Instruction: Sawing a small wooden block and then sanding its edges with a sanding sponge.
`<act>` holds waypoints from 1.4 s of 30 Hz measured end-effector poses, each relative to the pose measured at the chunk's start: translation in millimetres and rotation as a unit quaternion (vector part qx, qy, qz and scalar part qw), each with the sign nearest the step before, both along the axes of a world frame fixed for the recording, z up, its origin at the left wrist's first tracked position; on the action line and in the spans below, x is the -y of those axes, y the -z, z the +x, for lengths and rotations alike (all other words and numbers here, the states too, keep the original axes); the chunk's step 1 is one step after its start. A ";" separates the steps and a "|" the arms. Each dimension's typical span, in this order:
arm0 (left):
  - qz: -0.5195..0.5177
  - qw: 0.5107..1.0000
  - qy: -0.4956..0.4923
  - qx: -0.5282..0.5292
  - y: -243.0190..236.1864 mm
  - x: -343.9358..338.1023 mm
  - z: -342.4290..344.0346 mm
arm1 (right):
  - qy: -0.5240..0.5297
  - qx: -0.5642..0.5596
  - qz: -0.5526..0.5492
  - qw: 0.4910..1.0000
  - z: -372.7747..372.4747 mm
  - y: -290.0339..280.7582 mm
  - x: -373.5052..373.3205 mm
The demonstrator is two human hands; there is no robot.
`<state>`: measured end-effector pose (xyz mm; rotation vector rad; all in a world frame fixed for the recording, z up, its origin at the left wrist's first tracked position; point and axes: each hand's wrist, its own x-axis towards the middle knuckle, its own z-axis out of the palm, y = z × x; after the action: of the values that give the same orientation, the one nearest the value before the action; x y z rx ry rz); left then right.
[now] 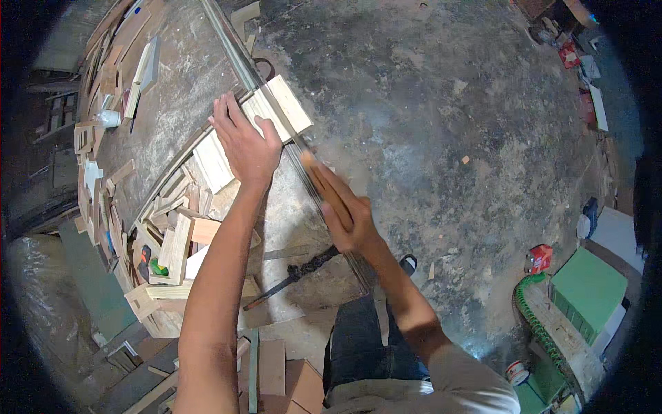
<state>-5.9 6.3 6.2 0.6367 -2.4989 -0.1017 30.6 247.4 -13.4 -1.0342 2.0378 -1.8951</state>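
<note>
A pale, grooved wooden board point(212, 162) lies slantwise across the edge of a worn work surface. My left hand point(249, 138) rests flat on it with the fingers apart, thumb toward the right. My right hand point(352, 224) is closed round the wooden handle of a saw point(324, 185), just right of the board and slightly blurred. From the handle, a thin dark blade appears to run up and left across the board's right part. Below my right hand, a dark rod with a black, ragged wrapping point(298, 272) lies on the surface.
Wood offcuts point(176, 238) are heaped left of my left forearm, with a white cup point(108, 118) farther off. A long metal rail point(231, 45) runs along the surface's edge. At the right stand a green box point(589, 293), a coiled green hose point(529, 310) and a red container point(540, 259).
</note>
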 end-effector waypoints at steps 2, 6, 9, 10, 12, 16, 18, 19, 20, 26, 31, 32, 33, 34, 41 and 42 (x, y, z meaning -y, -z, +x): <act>0.003 1.000 -0.002 -0.010 2.9 2.5 2.7 | -0.014 0.092 -0.026 0.995 -2.5 3.5 10.9; -0.006 1.000 -0.009 -0.004 -2.4 8.5 10.8 | -0.006 0.082 -0.031 0.996 51.0 -5.5 -63.2; -0.010 1.000 -0.008 -0.004 -2.6 6.8 12.1 | -0.001 0.058 -0.040 0.998 43.2 -8.3 -58.5; -0.012 1.000 -0.007 -0.002 -2.6 6.1 13.8 | -0.025 0.101 -0.030 0.994 37.5 -9.3 -48.9; -0.017 1.000 -0.002 -0.009 -0.5 3.5 1.8 | -0.046 0.140 -0.024 0.989 0.6 -7.5 -7.9; 0.002 1.000 0.000 -0.014 0.3 0.8 1.1 | -0.008 0.109 -0.021 0.994 6.6 7.7 -12.4; 0.008 1.000 -0.009 -0.014 -2.9 5.7 10.0 | -0.004 0.051 -0.038 0.998 42.7 24.2 -51.9; -0.008 1.000 -0.008 -0.010 -3.3 8.4 11.2 | -0.007 0.052 -0.037 0.998 50.6 19.7 -57.5; -0.023 1.000 -0.006 -0.004 -3.1 11.3 14.2 | -0.021 0.105 -0.065 0.992 56.4 8.8 -61.4; -0.012 1.000 0.004 -0.018 3.1 -0.2 -1.0 | -0.036 0.197 0.018 0.980 -8.7 -13.2 3.6; -0.022 1.000 -0.008 -0.015 -1.0 11.1 11.2 | -0.069 0.262 0.034 0.962 47.7 -20.4 -55.7; -0.022 1.000 -0.010 -0.009 -1.2 8.5 12.0 | -0.047 0.195 0.017 0.980 52.2 -31.6 -61.9; -0.023 1.000 -0.012 -0.003 -1.9 7.4 12.8 | -0.025 0.127 0.000 0.992 52.8 -39.1 -63.5; -0.024 1.000 -0.015 -0.003 -3.2 8.0 13.5 | -0.028 0.126 -0.001 0.992 49.3 -40.6 -56.6; -0.012 1.000 -0.005 -0.008 1.3 0.9 4.1 | 0.014 0.161 0.028 0.986 16.0 -44.4 -12.3; -0.012 1.000 -0.007 -0.004 1.9 6.4 8.9 | 0.000 0.205 0.010 0.979 31.2 -49.3 -28.1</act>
<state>3.0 -0.1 4.3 0.6433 -2.4844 -0.0687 61.7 275.5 36.0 -0.5740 1.8130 -1.8912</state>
